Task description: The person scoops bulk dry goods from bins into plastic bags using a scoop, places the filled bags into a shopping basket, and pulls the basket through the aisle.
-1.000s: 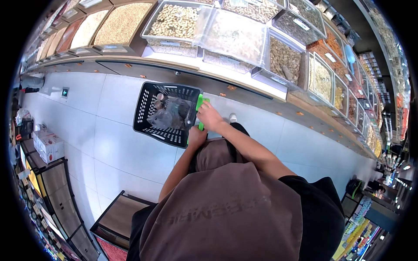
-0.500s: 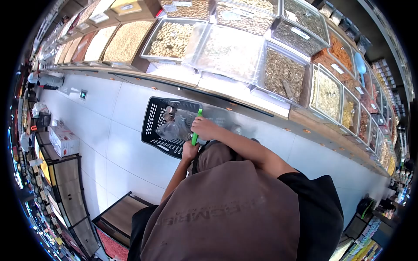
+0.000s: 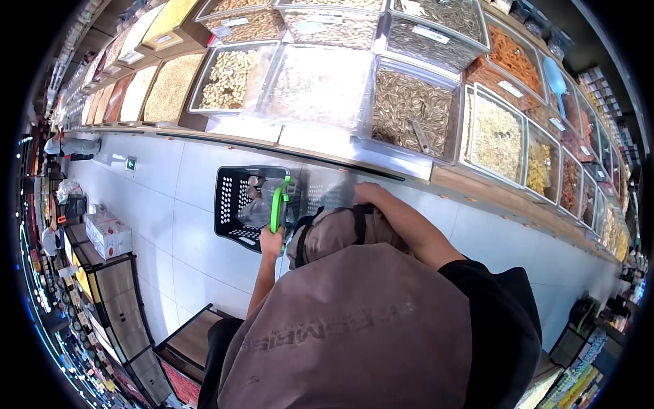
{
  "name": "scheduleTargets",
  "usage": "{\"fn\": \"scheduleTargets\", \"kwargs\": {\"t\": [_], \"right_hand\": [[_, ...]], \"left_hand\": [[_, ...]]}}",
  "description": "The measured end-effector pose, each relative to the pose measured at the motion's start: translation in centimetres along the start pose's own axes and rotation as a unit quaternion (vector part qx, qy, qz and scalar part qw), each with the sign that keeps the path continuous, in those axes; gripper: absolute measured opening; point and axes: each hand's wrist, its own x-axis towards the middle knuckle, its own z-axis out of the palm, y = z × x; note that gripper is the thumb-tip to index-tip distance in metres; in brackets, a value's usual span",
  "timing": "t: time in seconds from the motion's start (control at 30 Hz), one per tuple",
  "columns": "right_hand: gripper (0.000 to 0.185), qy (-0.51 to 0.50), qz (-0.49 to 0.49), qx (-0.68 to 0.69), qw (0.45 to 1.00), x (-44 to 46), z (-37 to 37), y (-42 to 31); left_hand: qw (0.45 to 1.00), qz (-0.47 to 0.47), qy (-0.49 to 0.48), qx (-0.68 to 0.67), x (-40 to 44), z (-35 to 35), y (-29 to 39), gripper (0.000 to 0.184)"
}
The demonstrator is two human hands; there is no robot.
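My left hand [image 3: 271, 240] is closed around the green handle [image 3: 276, 208] of a black shopping basket [image 3: 227, 208]. The basket has perforated walls and sits low beside the counter. Inside it lie clear plastic bags [image 3: 255, 213] and some small round items that I cannot make out. To the right of the basket, near the counter's front edge, is my right hand [image 3: 368, 193], away from the handle. Its fingers are mostly turned out of sight, so whether it holds anything is unclear. Part of the basket is hidden behind the brown cap [image 3: 334, 235].
A long counter [image 3: 320, 151] runs across the front with bins of peanuts [image 3: 228, 75], sunflower seeds [image 3: 412, 102] and other dry foods. A blue scoop [image 3: 555, 78] stands at right. At left are a shelf unit [image 3: 119, 300] with a carton [image 3: 107, 235] and, farther off, another person [image 3: 68, 145].
My right hand has let go of the green handle and moved right, toward the counter edge. My left hand stays on the handle. The whole view has shifted slightly.
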Motion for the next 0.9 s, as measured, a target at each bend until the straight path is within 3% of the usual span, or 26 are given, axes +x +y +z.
{"fn": "scheduleTargets", "kwargs": {"t": [0.07, 0.13, 0.27, 0.37, 0.43, 0.6, 0.73, 0.8, 0.83, 0.87, 0.9], "right_hand": [[0.043, -0.014, -0.011, -0.002, 1.0, -1.4, 1.1, 3.5], [0.032, 0.049, 0.077, 0.063, 0.994, -3.3, 1.2, 4.8], [0.044, 0.024, 0.068, 0.136, 0.988, -1.4, 3.8, 7.6], [0.042, -0.038, -0.057, 0.104, 0.992, -0.4, 3.8, 7.6], [0.044, -0.111, -0.101, 0.157, 0.976, 5.1, 8.4, 9.4], [0.045, -0.138, -0.05, 0.131, 0.98, -1.2, 5.1, 6.6], [0.047, -0.081, 0.002, 0.233, 0.969, -3.8, 6.7, 8.5], [0.048, -0.071, 0.023, 0.275, 0.959, -3.7, 7.7, 9.7], [0.05, -0.079, 0.051, 0.27, 0.958, -3.6, 7.8, 9.9], [0.053, -0.087, 0.078, 0.266, 0.957, -3.5, 8.1, 9.9], [0.053, -0.091, 0.079, 0.272, 0.955, -3.7, 8.1, 9.8]], "left_hand": [[0.998, 0.041, 0.05, -0.006, 0.2, 0.4, 1.2, 0.032], [0.997, 0.044, 0.062, 0.018, -0.3, -0.2, 4.5, 0.036], [0.99, 0.09, 0.094, 0.052, 0.1, -0.1, 6.9, 0.043], [0.989, 0.084, 0.089, 0.08, 1.0, 0.2, 7.5, 0.042], [0.995, 0.059, 0.049, 0.064, 2.3, 0.3, 6.8, 0.039], [0.991, 0.081, 0.063, 0.081, 3.2, 0.8, 6.0, 0.034], [0.993, 0.015, 0.057, 0.106, 2.7, 0.8, 7.8, 0.04], [0.984, 0.035, 0.127, 0.121, 1.0, 1.0, 9.9, 0.046], [0.972, 0.141, 0.157, 0.101, 0.8, 1.2, 10.1, 0.058], [0.972, 0.143, 0.153, 0.105, 0.9, 1.3, 10.7, 0.058], [0.961, 0.204, 0.153, 0.108, 0.1, 0.9, 12.7, 0.061]]}}
